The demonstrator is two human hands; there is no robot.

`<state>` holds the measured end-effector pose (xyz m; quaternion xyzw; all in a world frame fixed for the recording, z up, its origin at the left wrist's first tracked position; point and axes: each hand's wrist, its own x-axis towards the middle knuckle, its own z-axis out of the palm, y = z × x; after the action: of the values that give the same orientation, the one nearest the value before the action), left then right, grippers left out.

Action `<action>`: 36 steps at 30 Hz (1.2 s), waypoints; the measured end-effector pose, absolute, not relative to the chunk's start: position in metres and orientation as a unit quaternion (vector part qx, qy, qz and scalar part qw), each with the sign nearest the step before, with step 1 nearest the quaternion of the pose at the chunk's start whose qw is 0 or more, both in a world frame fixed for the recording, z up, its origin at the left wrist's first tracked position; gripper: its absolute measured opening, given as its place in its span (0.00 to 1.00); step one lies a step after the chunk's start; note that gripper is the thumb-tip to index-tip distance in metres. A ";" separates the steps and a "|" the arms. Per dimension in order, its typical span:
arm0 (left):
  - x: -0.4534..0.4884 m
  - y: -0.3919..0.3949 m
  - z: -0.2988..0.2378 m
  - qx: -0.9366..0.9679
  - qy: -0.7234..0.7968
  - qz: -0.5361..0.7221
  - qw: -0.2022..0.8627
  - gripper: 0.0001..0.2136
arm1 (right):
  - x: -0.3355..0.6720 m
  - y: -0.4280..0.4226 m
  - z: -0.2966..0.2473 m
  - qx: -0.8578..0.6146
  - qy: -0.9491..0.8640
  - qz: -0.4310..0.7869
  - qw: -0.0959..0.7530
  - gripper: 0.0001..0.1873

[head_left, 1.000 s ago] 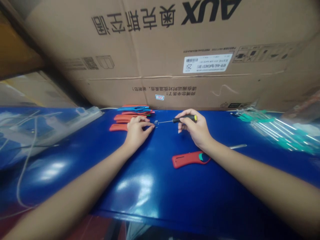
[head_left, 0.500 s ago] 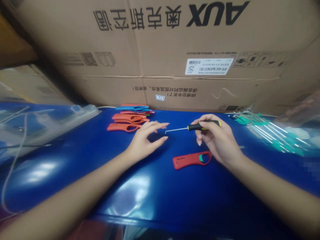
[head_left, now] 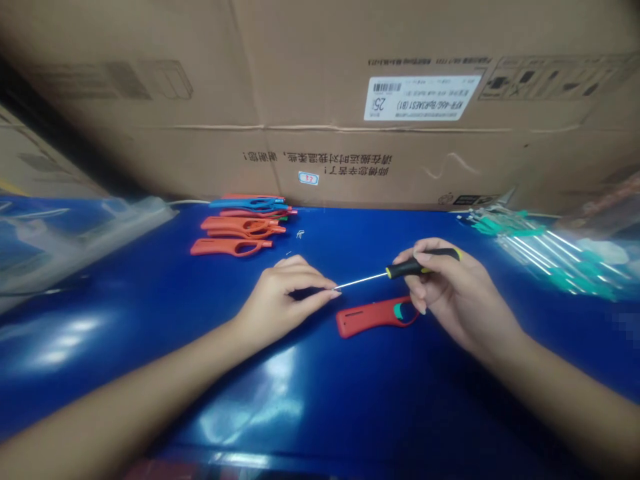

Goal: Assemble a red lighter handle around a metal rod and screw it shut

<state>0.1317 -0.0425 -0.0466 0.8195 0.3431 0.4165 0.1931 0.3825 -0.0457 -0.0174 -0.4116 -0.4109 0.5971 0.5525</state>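
Observation:
My right hand (head_left: 457, 293) grips the black and yellow handle of a screwdriver (head_left: 420, 265), its thin shaft pointing left. At the shaft's tip, the thumb and forefinger of my left hand (head_left: 290, 290) are pinched together. Between them is a tiny piece that looks like a small screw, mostly hidden by the fingertips. Just below the shaft lies a red stick lighter body (head_left: 370, 317) with a green trigger, flat on the blue table (head_left: 320, 393). Its right end is partly covered by my right hand's fingers.
Several orange and blue lighter bodies (head_left: 233, 247) lie at the back left. Small screws (head_left: 300, 234) rest near them. Metal rods with green parts (head_left: 545, 253) are piled at the right. A large cardboard box (head_left: 320, 140) stands behind; clear plastic (head_left: 125, 227) lies at left.
My left thumb and forefinger have closed at the screwdriver's tip, where they were apart before. Both hands sit slightly lower in view, and the camera view has shifted.

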 end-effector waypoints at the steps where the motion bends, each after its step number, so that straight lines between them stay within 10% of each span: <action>1: 0.132 -0.043 -0.047 0.817 0.346 0.414 0.203 0.03 | 0.383 -0.045 -0.017 -0.416 -0.406 0.591 0.559 0.07; 36: 0.130 -0.054 -0.042 0.888 0.335 0.288 0.129 0.05 | 0.380 -0.060 -0.022 -0.379 -0.563 0.474 0.562 0.13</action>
<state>0.1304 -0.0536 -0.0425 0.8880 0.3345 0.2881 0.1286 0.3797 -0.0601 -0.0224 -0.3788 -0.5627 0.4737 0.5617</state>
